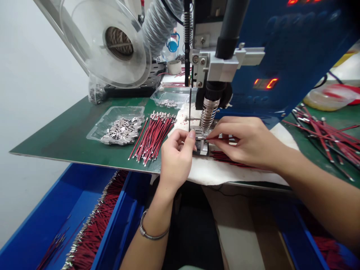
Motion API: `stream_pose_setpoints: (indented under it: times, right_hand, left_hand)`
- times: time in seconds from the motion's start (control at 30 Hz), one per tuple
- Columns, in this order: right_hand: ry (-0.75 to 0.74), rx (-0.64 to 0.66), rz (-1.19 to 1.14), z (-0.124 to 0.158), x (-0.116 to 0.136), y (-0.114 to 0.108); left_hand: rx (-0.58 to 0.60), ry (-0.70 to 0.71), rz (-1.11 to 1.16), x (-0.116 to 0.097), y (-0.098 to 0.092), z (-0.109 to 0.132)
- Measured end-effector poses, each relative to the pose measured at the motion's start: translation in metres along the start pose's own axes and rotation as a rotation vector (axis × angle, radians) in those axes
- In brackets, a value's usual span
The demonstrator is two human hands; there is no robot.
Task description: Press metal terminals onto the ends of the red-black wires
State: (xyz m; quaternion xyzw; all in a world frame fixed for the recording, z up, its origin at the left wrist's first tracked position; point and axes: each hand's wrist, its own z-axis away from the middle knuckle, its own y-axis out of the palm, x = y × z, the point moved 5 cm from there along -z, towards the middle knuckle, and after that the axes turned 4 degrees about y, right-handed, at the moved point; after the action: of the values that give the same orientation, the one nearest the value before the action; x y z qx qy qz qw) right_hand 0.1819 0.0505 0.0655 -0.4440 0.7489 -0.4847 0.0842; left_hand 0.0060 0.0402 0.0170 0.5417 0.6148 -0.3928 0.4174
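Workstation, head view. Dark green desk (62, 138) carries a blue bench machine (295, 48) whose ribbed metal nozzle (208, 112) points down onto a small grey metal fixture (201, 147) near frame centre.

Left hand (176, 157) comes in from 6 o'clock, a silver bangle (152, 234) on its wrist. Its fingers are curled, thumb and forefinger tips closed together against the fixture's left edge. Whether anything lies between them cannot be told.

Right hand (247, 144) comes in from 4 o'clock. Thumb and forefinger pinch a thin red insulated wire (210, 139), which lies level, its free end at the fixture directly beneath the nozzle. The two hands are close, fingertips just apart.

At 9 o'clock of the fixture lies a fanned bundle of red wires with metal tips (153, 137). Further out the same way sits a clear plastic tray of small silver sleeves (120, 129). At 11 o'clock stands a clear plastic reel (112, 41). At 3 o'clock a loose heap of longer red wires (329, 138) rests on the desk. At 7 o'clock, below the desk edge, a blue plastic bin (50, 221) holds more tipped red wires (92, 228).
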Motion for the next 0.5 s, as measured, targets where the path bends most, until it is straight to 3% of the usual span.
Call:
stream_pose_setpoints:
  times: [0.5]
  right_hand:
    - [-0.014,0.010,0.007,-0.0001,0.0010,-0.0001]
  left_hand:
    - [0.000,-0.008,-0.005,-0.0011,0.0000,0.0001]
